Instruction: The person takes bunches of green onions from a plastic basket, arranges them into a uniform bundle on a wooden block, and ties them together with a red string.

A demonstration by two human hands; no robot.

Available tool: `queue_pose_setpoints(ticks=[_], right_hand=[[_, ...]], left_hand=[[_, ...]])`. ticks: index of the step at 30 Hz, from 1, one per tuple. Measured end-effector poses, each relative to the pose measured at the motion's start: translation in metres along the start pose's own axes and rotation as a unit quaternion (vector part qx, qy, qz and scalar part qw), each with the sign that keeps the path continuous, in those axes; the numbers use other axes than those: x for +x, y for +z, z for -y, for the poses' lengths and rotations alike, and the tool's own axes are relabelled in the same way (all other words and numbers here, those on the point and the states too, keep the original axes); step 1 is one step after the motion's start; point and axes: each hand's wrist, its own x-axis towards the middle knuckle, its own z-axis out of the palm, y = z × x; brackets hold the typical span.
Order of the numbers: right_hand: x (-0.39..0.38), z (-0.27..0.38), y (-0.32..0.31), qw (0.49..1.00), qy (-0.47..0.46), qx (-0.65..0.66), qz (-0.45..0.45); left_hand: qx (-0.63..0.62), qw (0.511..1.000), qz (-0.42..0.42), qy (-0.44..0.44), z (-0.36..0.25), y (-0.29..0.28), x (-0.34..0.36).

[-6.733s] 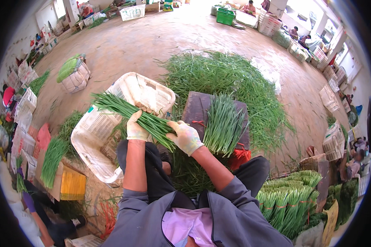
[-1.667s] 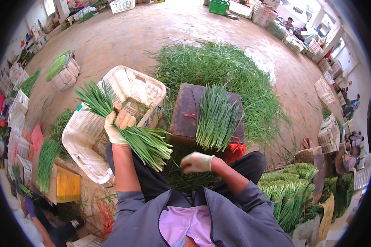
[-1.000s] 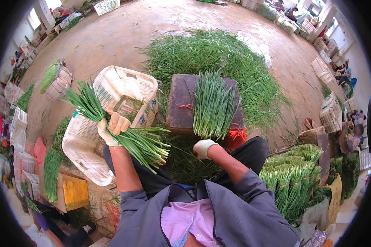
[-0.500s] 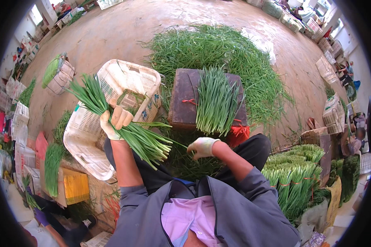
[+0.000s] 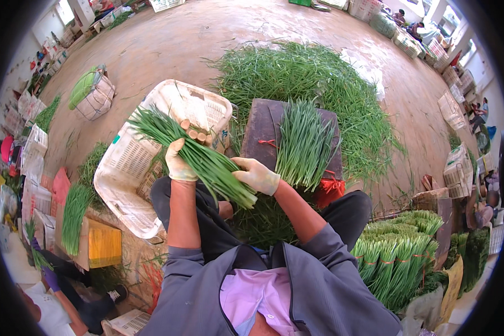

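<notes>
A loose bunch of green chives [image 5: 207, 159] lies slantwise before my chest, leafy tips to the upper left and pale stem ends to the lower right. My left hand [image 5: 180, 162], in a pale glove with bare fingertips, is wrapped round its middle. Near the stem ends my gloved right hand [image 5: 259, 175] closes on the bunch from the right; some of its fingers are hidden. Beyond it, another pile of chives [image 5: 305, 143] rests on a dark block [image 5: 259, 126], beside a thin red tie [image 5: 267, 143]. More red ties [image 5: 330, 187] hang at the block's near right corner.
A white plastic crate [image 5: 107, 182] stands at my left. Loose green leaves [image 5: 297, 70] are heaped on the floor behind the block. Tied chive bundles [image 5: 395, 252] stand upright at my right. A co-worker's gloved hand [image 5: 50, 278] shows at lower left, near a yellow box [image 5: 105, 245].
My right hand has moved left onto the bunch from the single stalk it was pulling out. The left hand and bunch have shifted slightly right, and the view has tilted a little.
</notes>
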Motion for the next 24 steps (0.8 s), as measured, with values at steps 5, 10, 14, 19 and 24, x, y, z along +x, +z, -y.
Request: queue_pose_setpoints(ticks=[5,10,14,19,24], right_hand=[[-0.001,0.001,-0.003,0.999,-0.019,-0.043,-0.002],[-0.011,0.011,0.004,0.986,-0.075,-0.141,-0.049],[-0.019,0.011,-0.002,0.948,-0.15,-0.27,-0.079],[-0.023,0.014,0.005,0.923,-0.191,-0.327,-0.069],[-0.011,0.014,0.008,0.853,-0.221,-0.461,-0.105]], left_hand=[[0.0,0.998,-0.056,-0.01,0.007,0.003,0.0],[-0.028,0.997,-0.07,-0.003,0.001,-0.022,0.005],[-0.03,0.99,-0.138,0.023,0.001,-0.026,0.008],[-0.056,0.984,-0.165,0.033,0.0,-0.032,0.011],[-0.047,0.978,-0.194,0.055,0.002,-0.034,0.014]])
